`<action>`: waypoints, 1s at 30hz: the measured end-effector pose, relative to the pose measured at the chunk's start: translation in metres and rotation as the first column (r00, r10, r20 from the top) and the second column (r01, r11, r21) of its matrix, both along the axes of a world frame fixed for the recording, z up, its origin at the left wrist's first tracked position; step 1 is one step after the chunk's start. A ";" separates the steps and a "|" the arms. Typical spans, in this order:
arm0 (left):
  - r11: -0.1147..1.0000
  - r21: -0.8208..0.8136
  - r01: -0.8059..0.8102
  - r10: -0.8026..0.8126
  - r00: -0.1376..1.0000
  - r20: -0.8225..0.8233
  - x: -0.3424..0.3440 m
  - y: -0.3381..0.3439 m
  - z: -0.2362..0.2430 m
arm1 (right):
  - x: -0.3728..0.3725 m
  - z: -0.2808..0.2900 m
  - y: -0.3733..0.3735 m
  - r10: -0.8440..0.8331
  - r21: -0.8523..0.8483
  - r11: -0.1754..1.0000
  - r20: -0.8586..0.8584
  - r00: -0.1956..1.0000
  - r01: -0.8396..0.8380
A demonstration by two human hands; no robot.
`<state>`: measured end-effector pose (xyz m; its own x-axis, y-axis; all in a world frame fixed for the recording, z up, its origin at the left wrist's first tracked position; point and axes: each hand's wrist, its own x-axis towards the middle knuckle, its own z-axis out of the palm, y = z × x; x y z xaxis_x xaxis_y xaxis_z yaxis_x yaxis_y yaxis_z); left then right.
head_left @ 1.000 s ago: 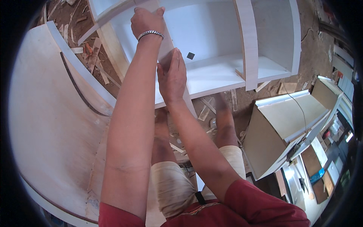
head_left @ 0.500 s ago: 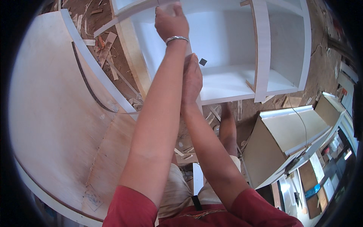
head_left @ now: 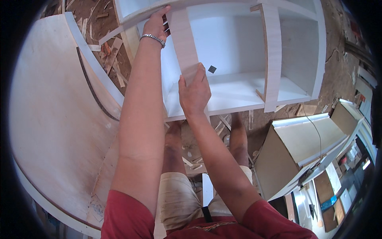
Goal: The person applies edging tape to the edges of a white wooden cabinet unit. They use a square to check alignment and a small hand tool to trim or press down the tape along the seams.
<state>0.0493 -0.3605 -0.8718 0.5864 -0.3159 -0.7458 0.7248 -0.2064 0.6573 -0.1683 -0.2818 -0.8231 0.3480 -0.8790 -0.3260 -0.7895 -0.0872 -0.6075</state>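
Note:
A long white strip of board [head_left: 184, 38] lies across the front of a white cabinet carcass [head_left: 234, 40]. Its upper end meets the cabinet's far rail [head_left: 207, 2]; its lower end passes the near edge. My right hand [head_left: 195, 95] grips the strip low down, thumb along its left side and fingers along its right. At the strip's upper left edge is my left hand [head_left: 156, 24], index finger stretched out against the rail and the other fingers apart, partly hidden beside the strip. A fixed white upright [head_left: 272, 55] stands farther right. A small dark square [head_left: 212, 69] shows on the cabinet's inside.
A large curved panel [head_left: 51, 103] with a white edge fills the left side. Wood scraps [head_left: 113, 55] litter the dirt floor. On the right stands another pale cabinet [head_left: 300, 143] with a thin cable over it. My legs stand close to the near cabinet edge.
My left hand has moved left off the strip's face to its upper left edge. The strip's lower part has swung left, and my right hand now holds it from above.

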 end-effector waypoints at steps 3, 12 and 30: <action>1.000 -0.004 -0.028 0.028 1.000 -0.011 -0.008 -0.008 0.001 | -0.004 -0.004 -0.005 0.005 -0.002 1.000 -0.022 1.000 -0.005; 0.993 0.119 -0.014 -0.002 0.992 0.130 -0.014 -0.013 -0.018 | -0.004 -0.002 -0.007 0.035 -0.013 0.999 -0.041 0.999 -0.035; 0.737 0.598 0.314 -0.664 0.498 0.558 -0.115 0.061 0.033 | -0.063 0.003 0.035 0.017 -0.083 0.996 -0.095 0.995 -0.025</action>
<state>-0.0657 -0.2996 -0.8385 0.7957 -0.5310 -0.2914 -0.2353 -0.7143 0.6591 -0.2317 -0.2472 -0.8203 0.3377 -0.8975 -0.2836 -0.8404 -0.1518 -0.5203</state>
